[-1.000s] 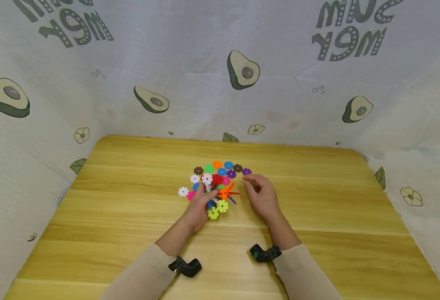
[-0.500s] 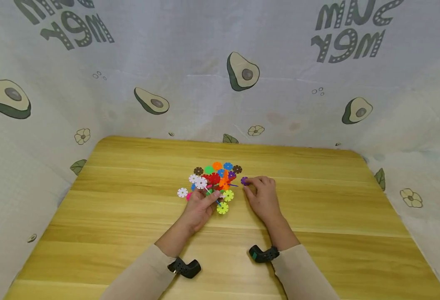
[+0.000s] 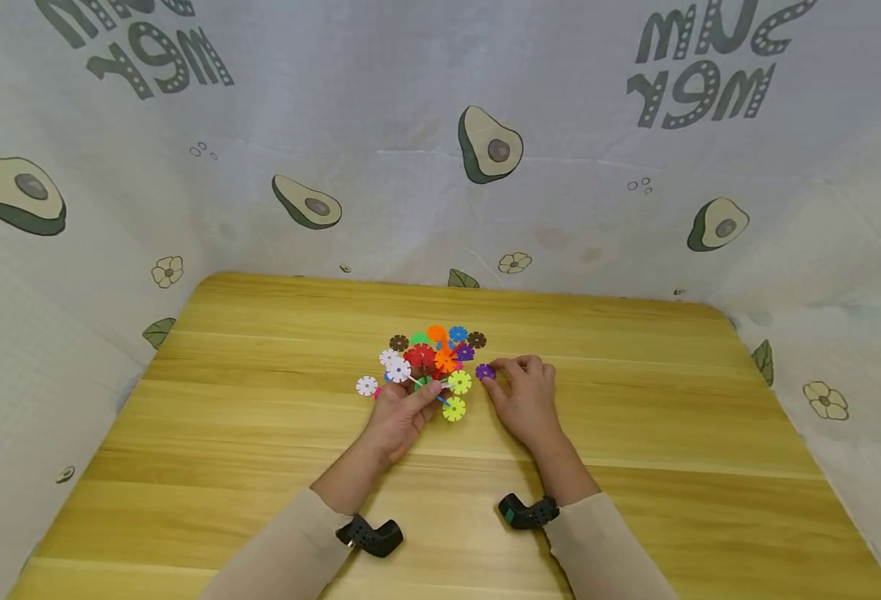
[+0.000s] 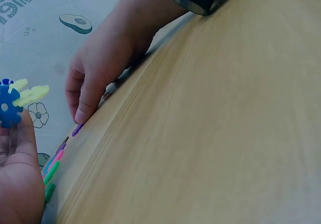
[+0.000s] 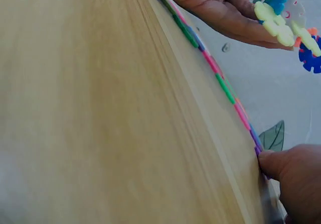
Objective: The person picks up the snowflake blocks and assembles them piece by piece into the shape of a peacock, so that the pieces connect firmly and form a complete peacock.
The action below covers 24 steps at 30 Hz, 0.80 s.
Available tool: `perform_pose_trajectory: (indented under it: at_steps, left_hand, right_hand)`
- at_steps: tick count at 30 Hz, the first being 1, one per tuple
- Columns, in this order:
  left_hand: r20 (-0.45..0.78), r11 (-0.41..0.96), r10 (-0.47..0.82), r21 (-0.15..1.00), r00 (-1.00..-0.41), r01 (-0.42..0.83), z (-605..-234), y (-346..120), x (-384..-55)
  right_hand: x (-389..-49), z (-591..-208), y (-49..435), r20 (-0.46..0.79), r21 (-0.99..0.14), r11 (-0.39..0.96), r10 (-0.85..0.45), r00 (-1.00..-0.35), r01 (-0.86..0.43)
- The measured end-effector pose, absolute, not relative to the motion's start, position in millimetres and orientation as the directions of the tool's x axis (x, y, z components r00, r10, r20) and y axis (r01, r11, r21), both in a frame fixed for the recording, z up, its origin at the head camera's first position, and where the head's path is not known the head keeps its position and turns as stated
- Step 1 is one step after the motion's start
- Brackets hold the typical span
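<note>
My left hand (image 3: 397, 425) grips a cluster of slotted plastic snowflake discs, linked edge to edge, above the table. A white disc (image 3: 398, 370), an orange disc (image 3: 446, 360) and a lime disc (image 3: 454, 409) stick out of the cluster; the palm and fingers hide its core. In the left wrist view, a blue disc (image 4: 9, 111) of it shows over the fingers. To the right, my right hand (image 3: 524, 398) pinches a loose purple disc (image 3: 485, 372) between thumb and forefinger, low at the tabletop.
Loose discs lie flat behind the cluster, among them a brown disc (image 3: 477, 340), a blue disc (image 3: 458, 333) and a second purple disc (image 3: 466, 352). A white disc (image 3: 367, 386) lies at the left. The wooden table (image 3: 673, 400) ends at a patterned curtain (image 3: 380, 100).
My right hand has taken hold of the purple disc and drawn it a little toward me, off the row's right end. My left hand has turned the cluster, swinging the lime discs rightward.
</note>
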<state>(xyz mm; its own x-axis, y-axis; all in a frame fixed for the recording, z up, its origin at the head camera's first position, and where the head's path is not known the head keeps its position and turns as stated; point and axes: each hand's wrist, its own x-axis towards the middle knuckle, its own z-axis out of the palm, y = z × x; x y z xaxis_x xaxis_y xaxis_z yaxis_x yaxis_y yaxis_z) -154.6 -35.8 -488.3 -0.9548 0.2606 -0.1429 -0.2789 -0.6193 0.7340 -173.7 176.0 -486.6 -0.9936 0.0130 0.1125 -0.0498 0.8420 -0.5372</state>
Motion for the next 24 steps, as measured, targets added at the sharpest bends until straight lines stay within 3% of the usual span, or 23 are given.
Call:
perform_pose_trajectory:
  at_steps: [8, 14, 18, 24]
  left_hand:
    - [-0.160, -0.624, 0.261, 0.725, -0.952, -0.293, -487.9, -37.0, -152.8]
    - [-0.153, -0.615, 0.255, 0.736, -0.955, -0.282, -488.6, -36.9, -153.9]
    - [-0.161, -0.609, 0.255, 0.739, -0.953, -0.288, -488.7, -36.6, -153.8]
    - [-0.185, -0.598, 0.279, 0.734, -0.942, -0.321, -488.5, -37.0, -153.7]
  right_hand:
    - [-174.1, -488.6, 174.5, 0.135, -0.704, 0.701, -0.023, -0.991, -0.112]
    - [-172.6, -486.7, 168.9, 0.171, -0.927, 0.342, 0.014, -0.985, -0.156]
    - [-172.6, -486.6, 167.6, 0.189, -0.965, 0.186, 0.014, -0.982, -0.183]
    - [-171.4, -487.7, 167.7, 0.209, -0.964, 0.160, -0.048, -0.977, -0.214]
